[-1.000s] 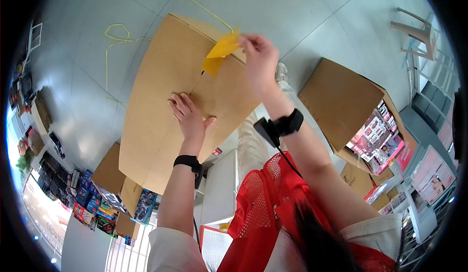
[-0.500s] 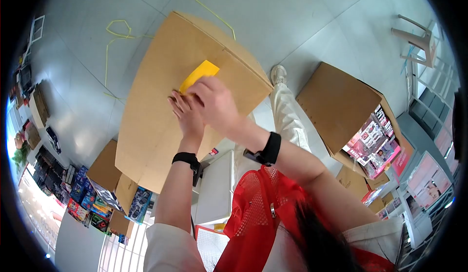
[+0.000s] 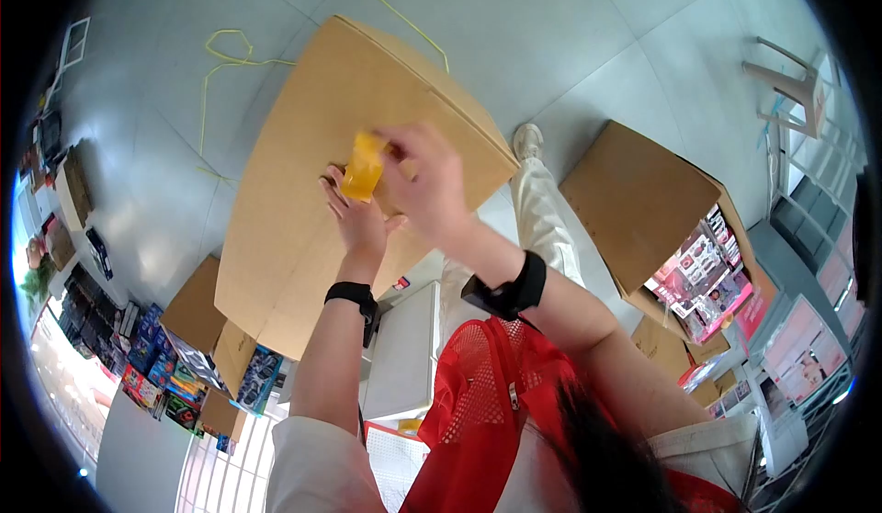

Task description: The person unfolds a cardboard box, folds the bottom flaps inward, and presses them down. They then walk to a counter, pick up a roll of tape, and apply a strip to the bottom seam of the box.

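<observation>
A strip of yellow tape (image 3: pixel 365 171) is pinched by one end in my right hand (image 3: pixel 434 182), which is slightly blurred. The strip hangs down across the fingers of my left hand (image 3: pixel 361 225) and hides part of them. My left hand lies on the top of a large cardboard box (image 3: pixel 276 237), its fingers stretched out and apart. The box's top face is plain brown, with a long edge running along its right side.
An open cardboard box (image 3: pixel 634 205) holding pink packaged goods stands to the right. Yellow strapping (image 3: pixel 230 58) lies on the grey floor. A white cabinet (image 3: pixel 404 348) stands close to my body. More boxes (image 3: pixel 195 315) and packaged toys are at the lower left; a stool (image 3: pixel 790 86) is at upper right.
The yellow tape, earlier lying flat along the box top above my hands, is now lifted off and turned in my right hand, over the left fingers. My left hand stays in nearly the same place.
</observation>
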The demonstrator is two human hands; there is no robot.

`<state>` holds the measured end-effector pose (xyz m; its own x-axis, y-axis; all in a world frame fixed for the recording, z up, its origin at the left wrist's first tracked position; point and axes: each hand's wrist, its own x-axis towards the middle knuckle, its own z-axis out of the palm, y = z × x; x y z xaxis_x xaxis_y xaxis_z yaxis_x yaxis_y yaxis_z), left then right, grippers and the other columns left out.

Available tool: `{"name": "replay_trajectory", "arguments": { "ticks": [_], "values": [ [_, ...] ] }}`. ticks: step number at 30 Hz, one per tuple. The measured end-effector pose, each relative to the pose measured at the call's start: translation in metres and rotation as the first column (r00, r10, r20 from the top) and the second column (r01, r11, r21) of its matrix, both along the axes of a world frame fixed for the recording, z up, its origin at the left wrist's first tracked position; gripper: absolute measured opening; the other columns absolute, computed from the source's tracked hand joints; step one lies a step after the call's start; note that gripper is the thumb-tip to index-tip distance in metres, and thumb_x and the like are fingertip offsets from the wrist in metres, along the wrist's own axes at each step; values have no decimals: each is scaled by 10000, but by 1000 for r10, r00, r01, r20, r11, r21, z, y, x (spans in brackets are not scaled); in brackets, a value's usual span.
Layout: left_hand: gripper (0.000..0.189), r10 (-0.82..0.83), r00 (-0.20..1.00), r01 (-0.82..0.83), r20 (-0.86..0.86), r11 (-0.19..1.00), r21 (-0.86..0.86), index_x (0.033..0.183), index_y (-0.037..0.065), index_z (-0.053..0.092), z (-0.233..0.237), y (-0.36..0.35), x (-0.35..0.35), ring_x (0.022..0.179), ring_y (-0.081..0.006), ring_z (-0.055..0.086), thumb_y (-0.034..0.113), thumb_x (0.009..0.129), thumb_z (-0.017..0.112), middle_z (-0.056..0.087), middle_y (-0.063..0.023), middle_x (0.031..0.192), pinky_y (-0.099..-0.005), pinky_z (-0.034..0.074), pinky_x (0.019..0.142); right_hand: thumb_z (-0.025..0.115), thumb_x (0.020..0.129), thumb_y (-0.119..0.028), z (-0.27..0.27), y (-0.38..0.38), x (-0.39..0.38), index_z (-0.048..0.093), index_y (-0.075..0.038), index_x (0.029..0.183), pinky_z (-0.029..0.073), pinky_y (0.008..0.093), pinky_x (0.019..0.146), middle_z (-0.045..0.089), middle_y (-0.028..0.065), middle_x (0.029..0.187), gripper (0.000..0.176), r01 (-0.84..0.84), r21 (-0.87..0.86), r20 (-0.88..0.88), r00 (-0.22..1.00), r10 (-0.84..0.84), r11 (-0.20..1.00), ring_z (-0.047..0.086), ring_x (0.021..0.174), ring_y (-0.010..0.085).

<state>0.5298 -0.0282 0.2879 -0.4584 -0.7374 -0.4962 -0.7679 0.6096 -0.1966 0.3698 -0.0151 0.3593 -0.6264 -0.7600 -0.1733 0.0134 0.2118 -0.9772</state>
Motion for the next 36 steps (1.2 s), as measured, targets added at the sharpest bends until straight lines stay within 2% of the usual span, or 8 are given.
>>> {"name": "replay_trajectory", "arguments": {
  "ticks": [2, 5, 8, 11, 14, 26, 29, 36],
  "values": [
    [1158, 43, 998, -48, 52, 994, 94, 1349, -59, 136, 15, -3, -12, 1288, -475, 108, 552, 556, 719, 35, -278, 1412, -498, 358, 971, 578, 783, 3, -15, -1, -18, 613, 3, 972, 468, 256, 694, 579, 86, 879, 193, 58, 172, 41, 997, -66, 983, 590, 782, 153],
    [1167, 0, 999, -3, 52, 998, 61, 1350, -65, 130, 14, -1, -10, 1285, -477, 125, 541, 550, 726, 38, -282, 1412, -484, 368, 968, 567, 813, -19, -43, -1, -38, 607, 14, 981, 464, 240, 711, 588, 69, 888, 176, 186, 128, 130, 971, -202, 974, 579, 794, 131],
    [1173, -29, 997, 22, 69, 995, 97, 1350, -71, 129, 6, -3, -4, 1285, -478, 128, 555, 551, 716, 52, -288, 1409, -480, 377, 961, 576, 786, 4, -55, -4, -53, 629, 6, 913, 476, 271, 683, 580, 105, 846, 138, 272, 72, 167, 945, -281, 959, 593, 747, 183],
    [1185, 26, 998, -31, 54, 994, 107, 1339, -99, 128, 17, -3, -12, 1277, -482, 136, 568, 548, 705, 79, -316, 1394, -485, 237, 1048, 567, 798, 5, -63, -7, -63, 628, 7, 915, 480, 264, 701, 585, 107, 863, 132, 256, 42, 216, 941, -259, 966, 601, 771, 182],
    [1192, 46, 998, -52, 43, 990, 128, 1338, -101, 127, 18, -3, -13, 1277, -483, 130, 572, 543, 705, 77, -317, 1394, -489, 263, 1033, 574, 793, 4, -58, -9, -71, 628, 7, 914, 482, 262, 700, 583, 105, 862, 133, 253, 68, 238, 935, -262, 965, 600, 771, 180],
    [1202, 48, 999, -50, 24, 992, 118, 1338, -107, 119, 15, -3, -11, 1271, -496, 130, 540, 531, 731, 59, -320, 1395, -495, 236, 1039, 588, 789, 12, -76, -7, -80, 597, 13, 970, 465, 245, 735, 554, 68, 917, 181, 159, 129, -80, 985, -150, 979, 580, 809, 146],
    [1194, 63, 998, -61, -14, 990, 130, 1337, -107, 112, 14, -3, -9, 1272, -499, 120, 508, 535, 748, 54, -320, 1396, -503, 243, 1034, 631, 718, 34, -93, -8, -78, 617, -9, 909, 476, 267, 657, 560, 100, 858, 197, 257, 3, -81, 963, -256, 967, 570, 691, 181],
    [1194, 94, 995, -89, -27, 984, 152, 1342, -98, 92, 13, -3, -9, 1275, -504, 99, 484, 540, 757, 33, -317, 1399, -512, 246, 1030, 629, 720, 37, -93, -11, -88, 612, -12, 896, 474, 267, 657, 558, 89, 843, 183, 284, 31, -93, 956, -280, 958, 568, 709, 175]
  ]
}}
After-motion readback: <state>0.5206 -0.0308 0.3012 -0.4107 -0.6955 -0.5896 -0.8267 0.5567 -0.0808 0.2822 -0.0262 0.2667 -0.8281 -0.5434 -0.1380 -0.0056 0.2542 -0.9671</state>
